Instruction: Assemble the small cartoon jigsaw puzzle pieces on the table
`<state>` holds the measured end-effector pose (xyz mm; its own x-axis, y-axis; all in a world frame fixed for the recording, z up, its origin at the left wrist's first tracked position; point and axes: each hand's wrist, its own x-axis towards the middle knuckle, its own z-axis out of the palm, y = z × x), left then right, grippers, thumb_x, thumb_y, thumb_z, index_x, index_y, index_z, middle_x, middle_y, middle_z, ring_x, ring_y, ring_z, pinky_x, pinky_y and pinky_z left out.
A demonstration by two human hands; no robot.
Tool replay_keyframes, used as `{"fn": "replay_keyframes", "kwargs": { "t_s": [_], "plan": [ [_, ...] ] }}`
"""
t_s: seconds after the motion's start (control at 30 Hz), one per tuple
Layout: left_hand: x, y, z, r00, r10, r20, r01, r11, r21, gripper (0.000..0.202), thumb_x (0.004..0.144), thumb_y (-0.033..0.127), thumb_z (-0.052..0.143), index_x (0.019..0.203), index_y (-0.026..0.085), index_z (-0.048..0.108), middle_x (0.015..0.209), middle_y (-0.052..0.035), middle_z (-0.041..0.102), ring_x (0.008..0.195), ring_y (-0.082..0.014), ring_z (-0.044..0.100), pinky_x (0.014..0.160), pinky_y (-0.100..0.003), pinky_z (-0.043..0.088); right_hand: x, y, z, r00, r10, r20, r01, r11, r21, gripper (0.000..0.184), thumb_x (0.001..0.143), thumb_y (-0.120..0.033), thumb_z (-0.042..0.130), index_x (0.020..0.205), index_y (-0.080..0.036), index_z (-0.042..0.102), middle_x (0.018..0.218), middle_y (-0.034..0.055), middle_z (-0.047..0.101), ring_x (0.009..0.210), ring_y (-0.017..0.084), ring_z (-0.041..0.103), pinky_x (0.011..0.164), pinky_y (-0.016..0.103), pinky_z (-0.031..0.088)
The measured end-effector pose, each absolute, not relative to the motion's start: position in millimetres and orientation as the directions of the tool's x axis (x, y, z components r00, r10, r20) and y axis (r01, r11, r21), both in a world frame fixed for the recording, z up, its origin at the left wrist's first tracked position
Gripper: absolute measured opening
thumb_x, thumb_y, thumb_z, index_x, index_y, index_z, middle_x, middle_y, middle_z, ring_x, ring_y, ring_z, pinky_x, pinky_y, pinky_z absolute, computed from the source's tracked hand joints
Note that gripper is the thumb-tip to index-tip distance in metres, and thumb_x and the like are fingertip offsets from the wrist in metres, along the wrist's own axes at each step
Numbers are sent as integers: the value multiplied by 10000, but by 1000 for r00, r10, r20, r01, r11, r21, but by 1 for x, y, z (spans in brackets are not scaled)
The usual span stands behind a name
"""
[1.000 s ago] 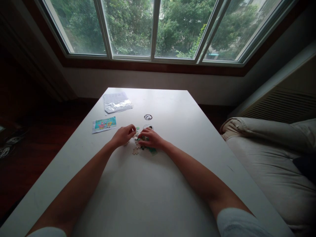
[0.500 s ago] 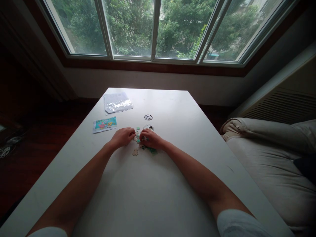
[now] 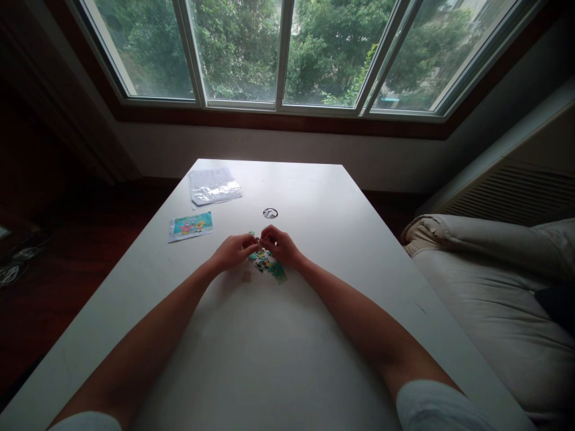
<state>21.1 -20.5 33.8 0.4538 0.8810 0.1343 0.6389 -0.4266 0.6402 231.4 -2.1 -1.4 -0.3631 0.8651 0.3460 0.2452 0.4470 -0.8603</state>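
Note:
Small jigsaw puzzle pieces (image 3: pixel 265 262), mostly green with some yellow and dark bits, lie in a pile in the middle of the white table (image 3: pixel 269 347). Above the pile's far side, my left hand (image 3: pixel 234 251) is closed in a pinch, its fingertips meeting those of my right hand (image 3: pixel 282 245). The right fingers are pinched too. A small puzzle piece seems to be between the two sets of fingertips, but it is mostly hidden. A paler piece (image 3: pixel 247 276) sits just nearer to me, left of the pile.
A picture card (image 3: pixel 193 225) with cartoon figures lies on the left. Beyond it is a clear plastic bag with papers (image 3: pixel 215 187). A round black-and-white disc (image 3: pixel 270 213) lies past my hands. A sofa (image 3: pixel 485 299) stands along the right side, with a window ahead.
My hands have come together, the left moving right and the right rising slightly. The right hand now covers the nearer round disc, and more of the pile shows below.

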Motion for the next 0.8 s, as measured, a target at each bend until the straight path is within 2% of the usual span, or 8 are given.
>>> {"fn": "replay_keyframes", "kwargs": {
  "t_s": [0.13, 0.3, 0.5, 0.8],
  "plan": [
    [32, -25, 22, 343, 917, 205, 650, -390, 652, 221, 911, 382, 531, 897, 215, 676, 764, 14, 688, 668, -143, 567, 641, -256, 406, 230, 0, -4, -364, 869, 334, 212, 427, -879, 175, 877, -384, 617, 904, -222, 555, 610, -75, 478, 557, 100, 418, 560, 222, 352],
    [37, -31, 18, 211, 941, 263, 661, -336, 671, 136, 868, 309, 544, 889, 212, 636, 773, 1, 669, 697, -155, 574, 646, -268, 415, 230, 8, -15, -399, 870, 289, 117, 361, -925, 195, 875, -382, 604, 976, -216, 591, 700, -40, 586, 615, 117, 534, 593, 230, 437],
    [40, -35, 18, 211, 934, 289, 638, -356, 683, 117, 870, 300, 558, 937, 220, 609, 811, -1, 671, 730, -158, 598, 673, -275, 442, 231, 5, -15, -423, 863, 278, 108, 353, -930, 235, 889, -396, 627, 1043, -219, 621, 759, -15, 655, 652, 131, 619, 653, 260, 509],
    [37, -32, 18, 182, 921, 345, 662, -374, 649, 149, 918, 326, 510, 914, 216, 611, 821, -10, 681, 755, -171, 603, 751, -296, 456, 229, 2, -10, -406, 872, 275, 177, 370, -912, 225, 887, -404, 639, 1008, -215, 639, 696, -32, 647, 624, 124, 606, 628, 241, 489]
  ]
}}
